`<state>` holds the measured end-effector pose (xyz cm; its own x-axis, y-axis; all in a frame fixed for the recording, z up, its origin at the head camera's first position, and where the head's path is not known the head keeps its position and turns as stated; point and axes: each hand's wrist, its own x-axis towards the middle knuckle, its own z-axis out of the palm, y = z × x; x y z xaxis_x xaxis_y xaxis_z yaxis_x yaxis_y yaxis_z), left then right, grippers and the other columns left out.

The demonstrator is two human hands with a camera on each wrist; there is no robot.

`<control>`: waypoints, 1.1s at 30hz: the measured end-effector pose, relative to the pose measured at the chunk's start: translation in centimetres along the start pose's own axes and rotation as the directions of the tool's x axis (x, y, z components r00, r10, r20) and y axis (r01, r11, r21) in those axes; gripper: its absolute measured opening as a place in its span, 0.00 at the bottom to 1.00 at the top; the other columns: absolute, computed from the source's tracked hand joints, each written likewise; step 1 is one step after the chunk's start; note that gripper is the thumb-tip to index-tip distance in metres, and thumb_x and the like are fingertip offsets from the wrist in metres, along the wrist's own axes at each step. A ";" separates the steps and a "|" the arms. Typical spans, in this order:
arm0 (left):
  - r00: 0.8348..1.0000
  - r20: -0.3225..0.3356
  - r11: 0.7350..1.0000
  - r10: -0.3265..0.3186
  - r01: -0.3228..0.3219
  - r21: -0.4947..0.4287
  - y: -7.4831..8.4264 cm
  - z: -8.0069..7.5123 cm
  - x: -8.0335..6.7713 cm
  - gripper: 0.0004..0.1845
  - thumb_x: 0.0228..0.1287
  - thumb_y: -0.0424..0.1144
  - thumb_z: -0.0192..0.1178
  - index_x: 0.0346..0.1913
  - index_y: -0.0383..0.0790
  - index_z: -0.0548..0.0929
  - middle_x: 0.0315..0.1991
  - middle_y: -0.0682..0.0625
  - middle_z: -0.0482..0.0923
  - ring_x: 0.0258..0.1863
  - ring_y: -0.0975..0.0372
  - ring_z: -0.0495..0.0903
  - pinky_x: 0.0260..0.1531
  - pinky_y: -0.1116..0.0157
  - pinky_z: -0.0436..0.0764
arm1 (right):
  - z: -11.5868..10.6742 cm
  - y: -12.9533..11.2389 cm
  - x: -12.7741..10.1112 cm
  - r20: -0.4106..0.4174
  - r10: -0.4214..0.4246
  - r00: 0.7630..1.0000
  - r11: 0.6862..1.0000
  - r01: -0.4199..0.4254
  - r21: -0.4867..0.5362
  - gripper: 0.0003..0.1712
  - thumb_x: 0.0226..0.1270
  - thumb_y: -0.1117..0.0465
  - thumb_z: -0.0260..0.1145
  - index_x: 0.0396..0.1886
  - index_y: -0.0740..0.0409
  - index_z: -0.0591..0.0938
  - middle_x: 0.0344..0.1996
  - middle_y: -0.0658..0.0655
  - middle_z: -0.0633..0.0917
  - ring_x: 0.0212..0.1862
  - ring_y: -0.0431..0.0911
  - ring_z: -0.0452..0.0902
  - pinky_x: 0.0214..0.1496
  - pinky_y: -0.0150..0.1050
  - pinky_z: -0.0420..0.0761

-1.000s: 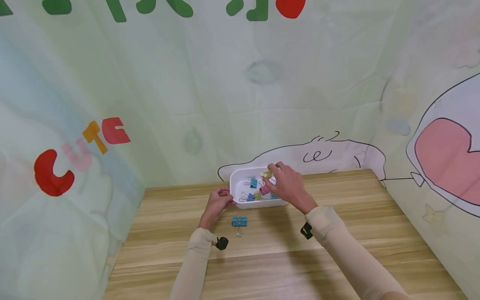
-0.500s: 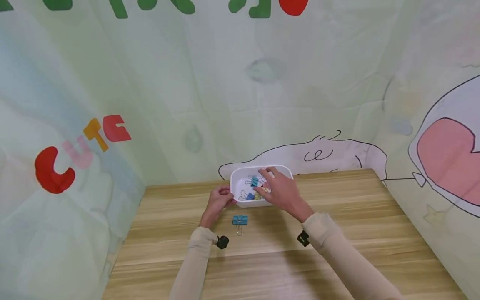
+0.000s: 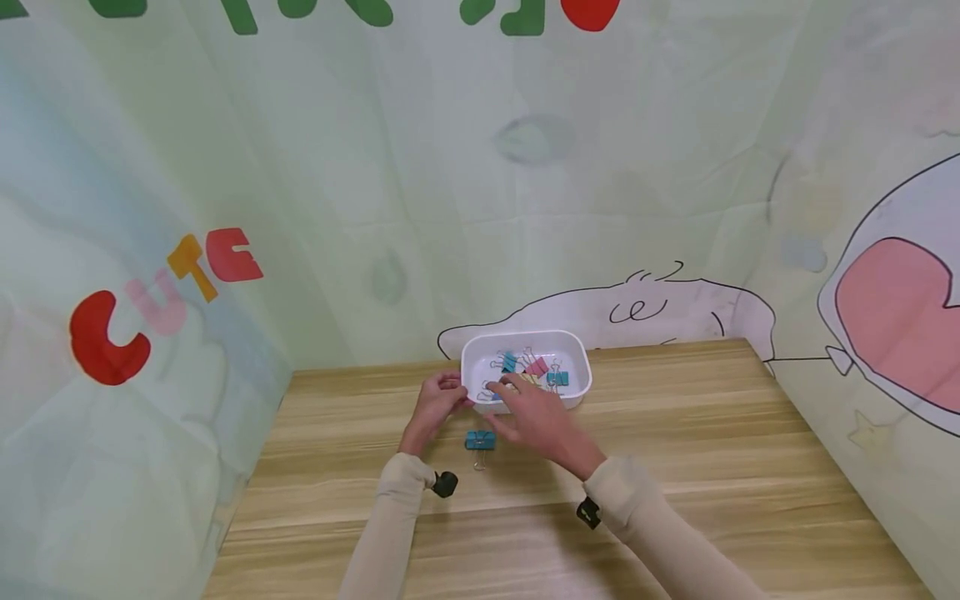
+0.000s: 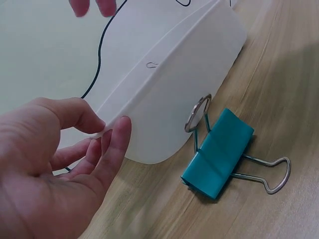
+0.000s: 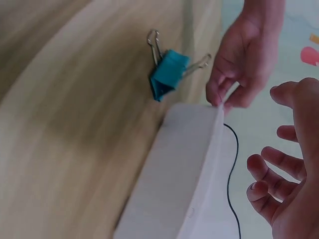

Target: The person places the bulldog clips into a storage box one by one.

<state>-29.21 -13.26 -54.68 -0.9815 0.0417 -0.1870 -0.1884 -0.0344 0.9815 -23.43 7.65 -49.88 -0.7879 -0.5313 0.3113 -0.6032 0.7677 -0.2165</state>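
My left hand [image 3: 437,404] pinches the left end of a white plastic box [image 3: 579,393] by its rim; the left wrist view shows thumb and fingers on either side of that edge. Over the box's near side hovers my right hand [image 3: 536,421], fingers apart and loosely bent, with nothing between them in the right wrist view. A large teal binder clip [image 4: 219,154] lies on the table beside the box, between the hands, both wire handles spread. Inside the box are several binder clips, including a pink one [image 3: 537,367] and a teal one [image 3: 557,378]; my right hand partly covers others.
The wooden table [image 3: 675,467] runs up to a printed cloth backdrop [image 3: 360,208] right behind the box. More cloth hangs along the left and right sides. A black wrist camera [image 3: 445,484] sits at my left cuff.
My right hand has let go of a yellow binder clip in the box, then moved left and nearer to me, over the near rim. My left hand has stayed at the box.
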 end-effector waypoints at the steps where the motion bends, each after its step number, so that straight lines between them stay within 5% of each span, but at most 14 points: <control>1: 1.000 0.002 1.000 0.004 -0.004 -0.008 0.0 0.0 0.0 0.22 0.68 0.19 0.56 0.63 0.17 0.71 0.51 0.28 0.74 0.39 0.51 0.83 0.46 0.58 0.92 | 0.3 -0.1 -0.1 0.012 -0.005 1.000 1.000 0.005 0.011 0.30 0.74 0.40 0.66 0.67 0.52 0.80 0.56 0.57 0.83 0.48 0.49 0.84 0.40 0.45 0.92; 15: 1.000 0.000 1.000 -0.003 0.003 0.001 0.1 0.0 -0.1 0.22 0.68 0.19 0.56 0.64 0.18 0.70 0.53 0.26 0.73 0.43 0.47 0.83 0.49 0.56 0.91 | 5.4 -0.2 -1.5 0.114 -0.022 0.993 0.997 0.012 0.079 0.30 0.69 0.44 0.72 0.65 0.55 0.81 0.56 0.55 0.83 0.47 0.46 0.80 0.43 0.38 0.88; 33: 1.000 -0.009 1.000 -0.026 0.026 0.008 0.2 0.0 -0.3 0.23 0.70 0.20 0.55 0.66 0.19 0.69 0.57 0.25 0.71 0.49 0.40 0.81 0.50 0.55 0.91 | 8.2 0.5 -1.8 0.184 0.039 0.982 0.988 -0.065 0.139 0.22 0.70 0.47 0.73 0.58 0.49 0.86 0.50 0.50 0.86 0.48 0.45 0.82 0.46 0.40 0.88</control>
<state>-28.99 -13.26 -54.38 -0.9765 0.0333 -0.2130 -0.2138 -0.0250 0.9766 -23.35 6.06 -58.09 -0.8200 -0.5580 0.1273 -0.5621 0.7431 -0.3632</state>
